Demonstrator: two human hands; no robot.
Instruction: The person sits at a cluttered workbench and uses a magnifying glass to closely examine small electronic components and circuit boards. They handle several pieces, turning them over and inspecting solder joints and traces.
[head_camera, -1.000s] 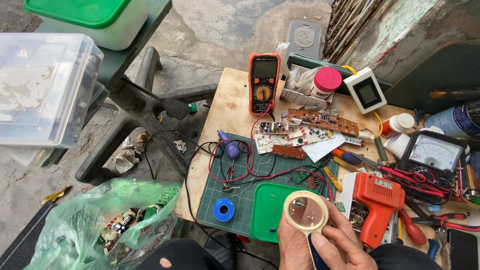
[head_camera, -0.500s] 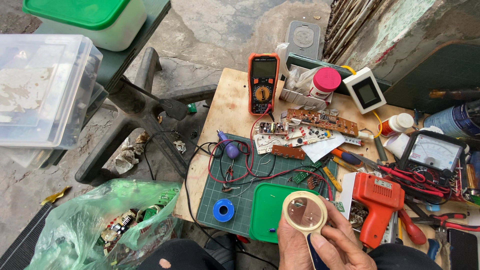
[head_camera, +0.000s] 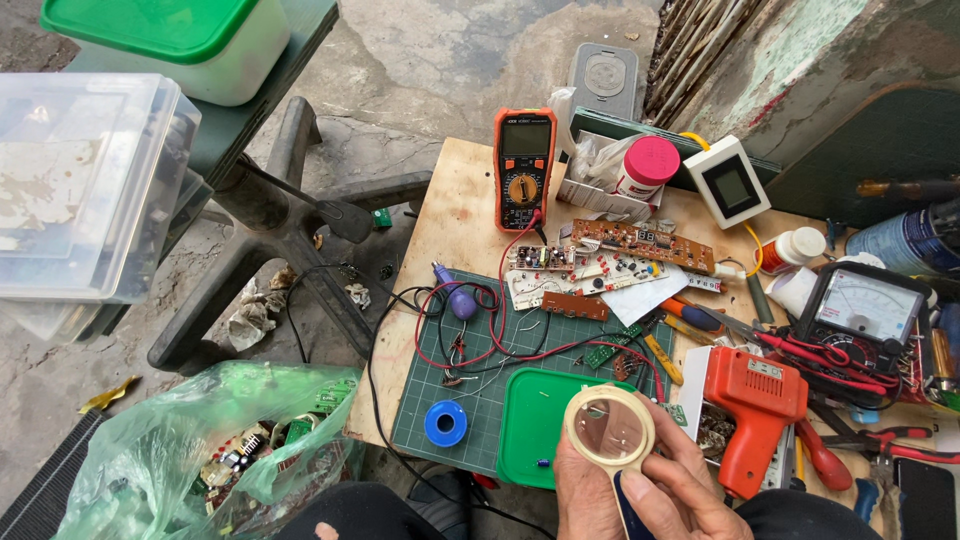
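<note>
head view | magnifying glass (head_camera: 610, 432) over green tray (head_camera: 530, 430), bottom centre | left hand (head_camera: 590, 490) and right hand (head_camera: 675, 495) curled shut around its handle | light, rigid, lens likely fragile; best gripped by handle or rim

Cracked concrete floor (head_camera: 440, 60), small plywood table (head_camera: 450, 215), peeling green wall (head_camera: 800, 60) (daylight, outdoors), office-chair base (head_camera: 270, 215)

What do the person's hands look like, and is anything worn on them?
Both hands are bare: no gloves, rings or watch show. The left hand and right hand enter from the bottom edge, cut off near the wrists, so no sleeves are visible. A broad thumbnail shows on the right hand. Dark trousers cover the knees below them.
</note>
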